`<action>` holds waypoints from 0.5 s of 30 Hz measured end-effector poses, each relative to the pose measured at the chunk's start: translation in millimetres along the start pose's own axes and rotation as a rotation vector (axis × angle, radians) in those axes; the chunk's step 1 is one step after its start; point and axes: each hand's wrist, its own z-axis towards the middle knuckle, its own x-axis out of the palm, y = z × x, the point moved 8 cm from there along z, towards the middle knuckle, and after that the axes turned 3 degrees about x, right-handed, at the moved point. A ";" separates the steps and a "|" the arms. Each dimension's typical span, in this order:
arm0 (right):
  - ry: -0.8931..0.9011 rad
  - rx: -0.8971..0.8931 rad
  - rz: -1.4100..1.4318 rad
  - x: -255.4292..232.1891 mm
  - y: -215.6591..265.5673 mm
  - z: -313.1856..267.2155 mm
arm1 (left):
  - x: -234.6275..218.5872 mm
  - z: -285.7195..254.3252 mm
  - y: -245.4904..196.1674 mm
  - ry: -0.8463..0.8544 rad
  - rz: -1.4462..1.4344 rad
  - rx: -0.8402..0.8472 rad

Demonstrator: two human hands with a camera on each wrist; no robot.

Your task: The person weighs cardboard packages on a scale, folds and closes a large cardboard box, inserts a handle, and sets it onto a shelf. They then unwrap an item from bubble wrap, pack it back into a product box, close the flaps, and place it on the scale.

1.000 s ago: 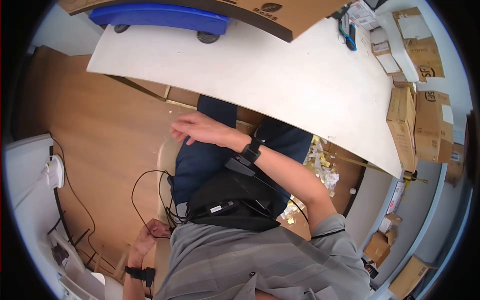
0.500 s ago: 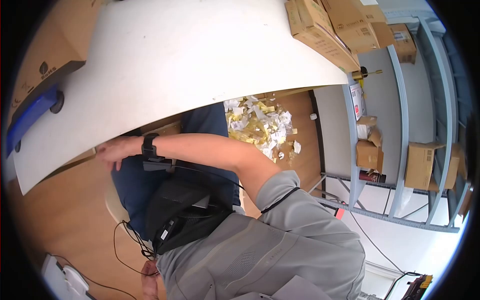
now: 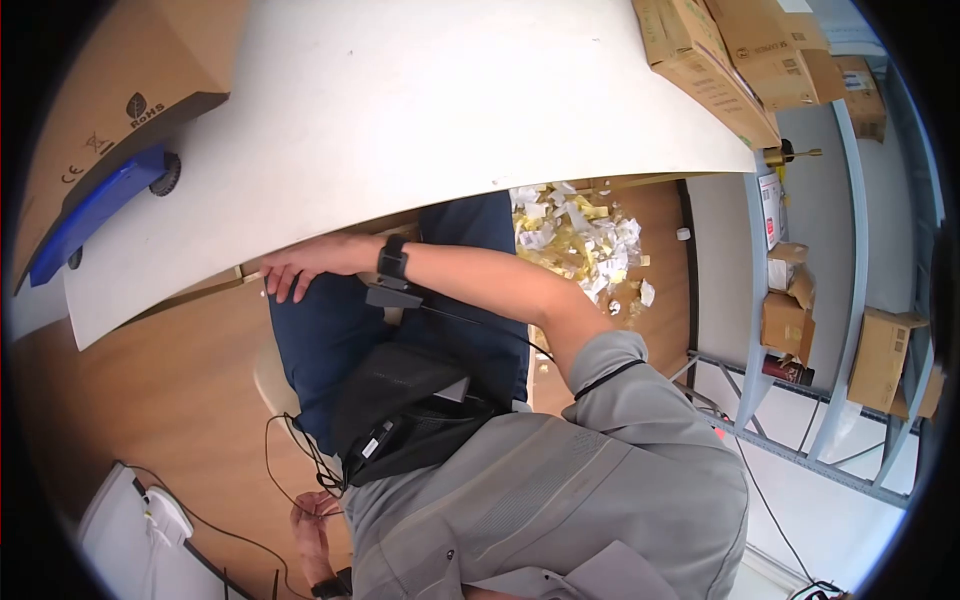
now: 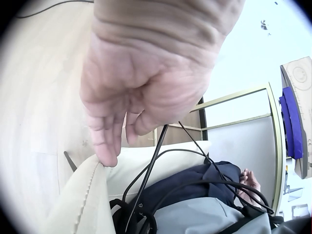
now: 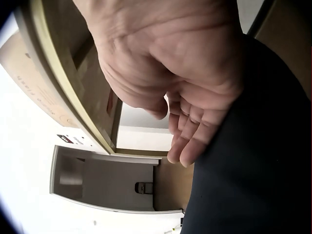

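Observation:
My right hand (image 3: 312,262) lies across the lap at the table's near edge, its fingers over the dark blue trousers (image 3: 310,340). In the right wrist view its fingers (image 5: 187,141) are loosely bent with nothing between them, close beside the trouser leg. Low at my left side, my left hand (image 3: 312,520) hangs next to the chair. The left wrist view shows its fingers pointing down, a fingertip right at the stitched edge of the cream chair (image 4: 85,190). Black cables (image 4: 151,175) run just past that hand. A black pouch (image 3: 400,410) sits at the waist.
A white table (image 3: 420,100) spans the front, bearing a cardboard box (image 3: 150,60) over a blue wheeled base (image 3: 100,215). More boxes (image 3: 710,80) stand at the right. Paper scraps (image 3: 580,240) lie on the floor beneath the table. A grey shelf rack (image 3: 850,280) rises at the right.
The head view has turned, so the table, boxes and rack appear shifted. My right hand has come from above the thigh to the table's edge. The left hand stays low beside the chair.

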 end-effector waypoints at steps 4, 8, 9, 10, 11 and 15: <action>-0.119 0.042 -0.044 -22.6 -1.3 -23.8 | -15.6 3.1 8.1 -0.102 0.000 -0.013; -0.284 0.091 -0.127 -57.6 4.8 -55.1 | -44.3 18.5 19.6 -0.180 0.054 -0.034; -0.333 0.100 -0.127 -68.0 7.5 -64.4 | -49.9 22.0 20.2 -0.167 0.061 -0.040; -0.349 0.050 -0.126 -75.2 13.3 -74.4 | -62.1 23.5 16.4 -0.233 0.081 0.001; -0.364 0.051 -0.126 -87.6 11.0 -87.3 | -73.6 25.2 11.0 -0.298 0.101 0.044; -0.438 -0.251 0.648 -133.8 5.6 -140.1 | -116.1 33.5 -32.3 -0.427 0.161 0.264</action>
